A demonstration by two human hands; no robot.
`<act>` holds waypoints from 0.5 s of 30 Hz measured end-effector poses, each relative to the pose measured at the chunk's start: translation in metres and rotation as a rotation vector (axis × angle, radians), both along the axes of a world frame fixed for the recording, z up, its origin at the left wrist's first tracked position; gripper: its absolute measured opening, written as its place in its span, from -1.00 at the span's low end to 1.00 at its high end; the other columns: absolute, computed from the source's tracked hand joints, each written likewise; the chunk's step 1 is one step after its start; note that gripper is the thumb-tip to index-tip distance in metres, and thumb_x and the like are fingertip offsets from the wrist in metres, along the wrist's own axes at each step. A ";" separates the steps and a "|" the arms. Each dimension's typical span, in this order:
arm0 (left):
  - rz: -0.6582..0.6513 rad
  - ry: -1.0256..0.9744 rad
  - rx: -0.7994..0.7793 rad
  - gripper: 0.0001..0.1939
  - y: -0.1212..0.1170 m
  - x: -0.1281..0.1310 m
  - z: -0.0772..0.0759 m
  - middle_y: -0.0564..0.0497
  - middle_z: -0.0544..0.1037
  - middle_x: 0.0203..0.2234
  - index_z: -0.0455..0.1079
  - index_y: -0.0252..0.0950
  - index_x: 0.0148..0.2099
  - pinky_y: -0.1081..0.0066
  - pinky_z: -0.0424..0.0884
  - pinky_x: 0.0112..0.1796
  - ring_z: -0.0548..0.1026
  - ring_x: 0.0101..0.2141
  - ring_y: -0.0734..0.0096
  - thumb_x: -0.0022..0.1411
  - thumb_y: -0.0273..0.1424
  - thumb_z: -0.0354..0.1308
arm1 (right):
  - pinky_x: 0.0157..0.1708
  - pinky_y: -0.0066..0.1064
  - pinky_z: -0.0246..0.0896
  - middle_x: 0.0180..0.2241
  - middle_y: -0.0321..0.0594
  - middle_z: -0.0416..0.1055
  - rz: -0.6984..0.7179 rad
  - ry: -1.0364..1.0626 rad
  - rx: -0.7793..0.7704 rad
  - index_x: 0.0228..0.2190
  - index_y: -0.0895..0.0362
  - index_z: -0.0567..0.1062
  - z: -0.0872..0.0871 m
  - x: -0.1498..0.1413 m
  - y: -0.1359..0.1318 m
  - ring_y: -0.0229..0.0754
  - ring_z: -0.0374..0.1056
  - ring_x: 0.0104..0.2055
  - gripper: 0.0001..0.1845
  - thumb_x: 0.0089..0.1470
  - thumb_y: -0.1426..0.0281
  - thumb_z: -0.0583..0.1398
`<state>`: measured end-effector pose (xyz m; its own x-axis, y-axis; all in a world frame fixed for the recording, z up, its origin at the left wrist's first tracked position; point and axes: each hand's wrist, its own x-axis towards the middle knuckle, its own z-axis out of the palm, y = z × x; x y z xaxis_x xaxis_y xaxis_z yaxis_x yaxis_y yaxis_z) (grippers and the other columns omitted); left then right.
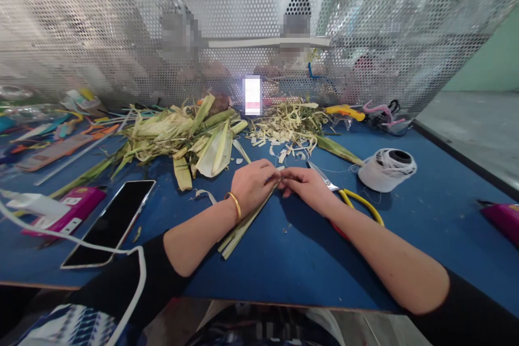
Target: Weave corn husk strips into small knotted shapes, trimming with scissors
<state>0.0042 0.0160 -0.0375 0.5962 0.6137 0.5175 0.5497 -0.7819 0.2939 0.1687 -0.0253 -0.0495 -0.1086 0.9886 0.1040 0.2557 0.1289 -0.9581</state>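
Observation:
My left hand (253,184), with a gold bangle on the wrist, is closed on a bundle of pale green leaf strips (243,224) that runs back under my forearm over the blue table (284,259). My right hand (308,186) meets it fingertip to fingertip and pinches the end of the same strips. Yellow-handled scissors (352,200) lie just behind my right wrist, partly hidden by it.
A heap of green and cream leaves (182,138) and a pile of trimmings (290,124) lie behind my hands. A spool of white thread (387,168) stands at right. A dark phone (111,221), a white cable and pink packets lie at left. Perforated metal screen behind.

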 end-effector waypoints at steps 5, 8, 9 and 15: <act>-0.042 -0.124 -0.067 -0.91 -0.001 0.001 0.000 0.06 0.53 -0.38 0.49 -0.23 -0.38 0.49 0.29 -0.33 0.46 -0.35 0.46 0.12 -0.47 0.16 | -0.42 -0.42 0.26 -0.50 -0.35 0.46 -0.004 0.069 0.003 -0.45 0.13 0.55 -0.001 0.000 0.000 -0.33 0.33 -0.57 -0.85 -0.16 0.45 0.18; -0.065 -0.188 -0.101 -0.92 -0.001 0.002 0.000 0.05 0.52 -0.39 0.50 -0.23 -0.39 0.47 0.31 -0.31 0.46 -0.34 0.45 0.10 -0.47 0.19 | -0.44 -0.43 0.23 -0.55 -0.37 0.42 -0.050 0.085 -0.011 -0.48 0.12 0.55 0.000 0.000 0.000 -0.34 0.29 -0.58 -0.88 -0.19 0.43 0.22; -0.068 -0.211 -0.114 -0.93 -0.001 0.002 -0.001 0.05 0.52 -0.40 0.50 -0.23 -0.39 0.47 0.32 -0.30 0.46 -0.34 0.45 0.09 -0.48 0.20 | -0.45 -0.43 0.22 -0.56 -0.37 0.42 -0.065 0.090 -0.017 -0.49 0.12 0.55 0.001 0.000 0.000 -0.34 0.28 -0.58 -0.89 -0.20 0.42 0.23; -0.033 -0.302 -0.218 -0.95 0.001 0.002 0.001 0.06 0.52 -0.44 0.48 -0.25 -0.43 0.46 0.33 -0.30 0.46 -0.38 0.46 0.07 -0.48 0.23 | -0.44 -0.42 0.21 -0.55 -0.36 0.41 -0.152 0.135 -0.058 -0.56 0.13 0.52 0.005 0.000 -0.002 -0.33 0.28 -0.54 -0.89 -0.21 0.34 0.26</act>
<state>0.0063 0.0168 -0.0364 0.4579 0.7119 0.5324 0.3886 -0.6989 0.6004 0.1689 -0.0269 -0.0450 0.0529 0.9973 0.0500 0.1371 0.0423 -0.9897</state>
